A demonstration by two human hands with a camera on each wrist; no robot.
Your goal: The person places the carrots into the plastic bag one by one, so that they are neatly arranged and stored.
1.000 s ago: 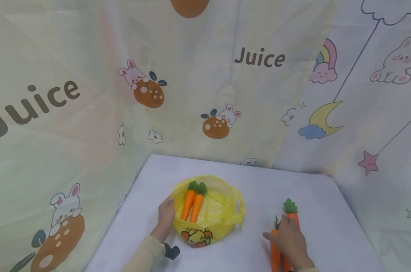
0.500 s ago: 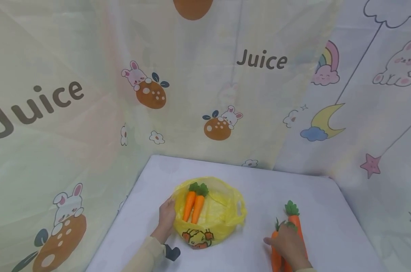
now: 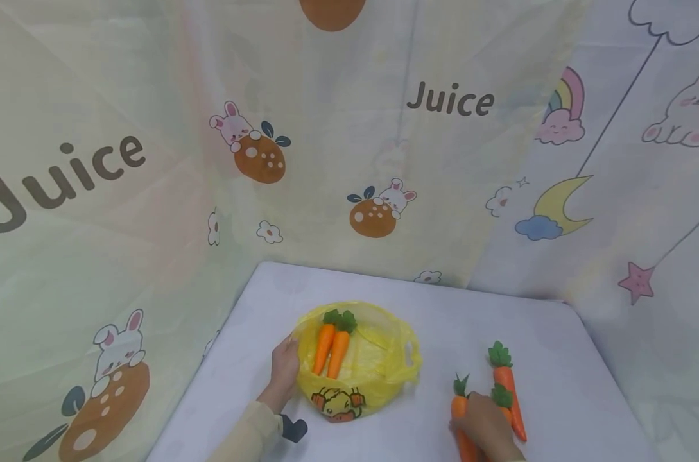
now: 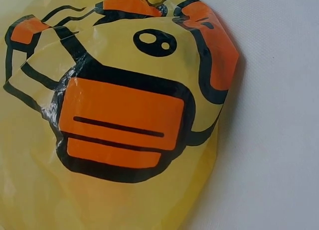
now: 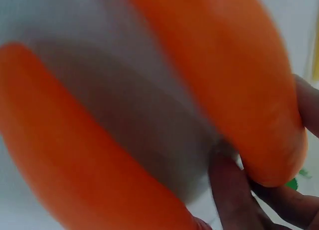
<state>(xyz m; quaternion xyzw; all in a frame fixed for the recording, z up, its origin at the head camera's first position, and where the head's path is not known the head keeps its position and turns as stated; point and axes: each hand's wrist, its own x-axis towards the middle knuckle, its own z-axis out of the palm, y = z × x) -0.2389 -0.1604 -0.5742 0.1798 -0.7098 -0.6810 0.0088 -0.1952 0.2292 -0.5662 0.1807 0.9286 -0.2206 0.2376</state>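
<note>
A yellow plastic bag stands with its mouth spread; two carrots with green tops lie inside. My left hand grips the bag's left rim, with some fingers hidden behind the plastic. The left wrist view is filled by the bag's side with its cartoon print; no hand shows there. To the right, my right hand pinches the upper end of a carrot between thumb and fingers. Beside that hand are another carrot, partly covered by it, and a redder carrot on the table.
The white table ends at a hanging printed cloth behind and at the sides. A dark strap piece is at my left wrist, near the bag's lower left.
My right hand has moved down and slightly left over the carrots and now grips the leftmost one, whose top has shifted left. More of the other carrots shows. My left hand stays on the bag.
</note>
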